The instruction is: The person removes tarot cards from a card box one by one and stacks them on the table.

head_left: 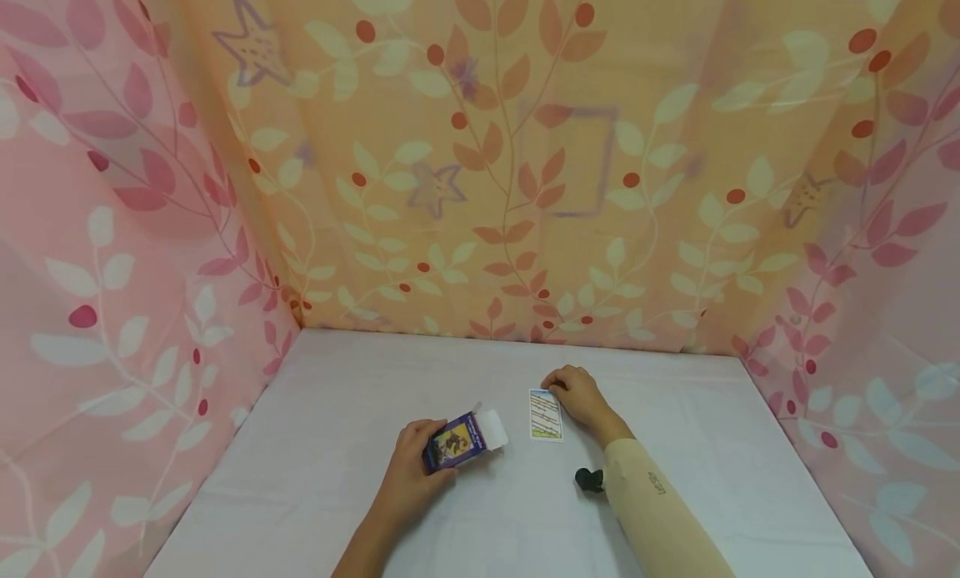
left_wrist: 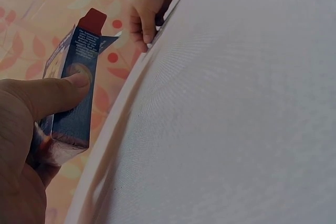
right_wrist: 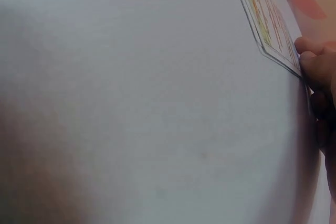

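My left hand (head_left: 416,461) grips a small purple-blue card box (head_left: 453,443) with a picture on its front. The box's end flap (head_left: 492,429) hangs open toward the right. In the left wrist view, the thumb (left_wrist: 63,95) presses along the box's printed side (left_wrist: 73,111). To the right, a white-bordered playing card (head_left: 546,415) with slanting brown lines lies over the white tabletop. My right hand (head_left: 583,397) pinches this card at its upper right corner. The right wrist view shows the thumb at the card's corner (right_wrist: 281,56), with the other fingers curled below.
A white cloth (head_left: 337,444) covers the table. Patterned curtains stand behind it (head_left: 510,169) and along the left (head_left: 112,311) and right (head_left: 862,336) sides. A small black object (head_left: 588,479) sits against the beige right sleeve (head_left: 660,503).
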Available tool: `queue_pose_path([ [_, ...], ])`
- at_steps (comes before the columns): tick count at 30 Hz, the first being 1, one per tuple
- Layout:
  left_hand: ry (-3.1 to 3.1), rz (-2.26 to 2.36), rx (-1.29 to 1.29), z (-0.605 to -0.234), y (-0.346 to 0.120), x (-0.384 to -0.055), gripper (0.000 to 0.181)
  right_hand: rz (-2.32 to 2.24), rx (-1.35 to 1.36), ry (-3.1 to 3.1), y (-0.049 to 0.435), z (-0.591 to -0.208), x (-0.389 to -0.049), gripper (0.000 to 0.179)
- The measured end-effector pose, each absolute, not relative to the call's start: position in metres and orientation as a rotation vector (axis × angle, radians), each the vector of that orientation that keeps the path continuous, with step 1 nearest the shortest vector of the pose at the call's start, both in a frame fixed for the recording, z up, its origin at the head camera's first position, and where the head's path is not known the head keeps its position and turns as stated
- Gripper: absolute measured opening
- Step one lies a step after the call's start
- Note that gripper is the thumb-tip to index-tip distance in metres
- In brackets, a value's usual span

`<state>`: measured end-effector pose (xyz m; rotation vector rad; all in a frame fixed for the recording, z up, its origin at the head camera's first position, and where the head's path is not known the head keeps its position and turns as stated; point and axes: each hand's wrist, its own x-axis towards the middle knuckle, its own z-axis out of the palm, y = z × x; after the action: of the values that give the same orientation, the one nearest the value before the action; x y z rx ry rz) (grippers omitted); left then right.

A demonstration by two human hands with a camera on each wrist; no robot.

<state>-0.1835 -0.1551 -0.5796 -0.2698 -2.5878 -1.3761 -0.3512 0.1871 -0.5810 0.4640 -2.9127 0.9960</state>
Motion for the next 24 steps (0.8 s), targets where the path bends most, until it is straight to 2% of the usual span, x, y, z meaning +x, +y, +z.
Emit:
queue_pose_path([
  [16,-2.589,-1.401,-0.261,-0.576,-0.155,-0.181,0.081,1.130,0.412,-2.834,0.190,-0.571,-0.338,0.013],
  [24,-2.602,-1.368,-0.260,-0.578,-0.155,-0.182,0.078,1.252,0.277,-2.769,0.181,-0.560,-0.312,0.013],
])
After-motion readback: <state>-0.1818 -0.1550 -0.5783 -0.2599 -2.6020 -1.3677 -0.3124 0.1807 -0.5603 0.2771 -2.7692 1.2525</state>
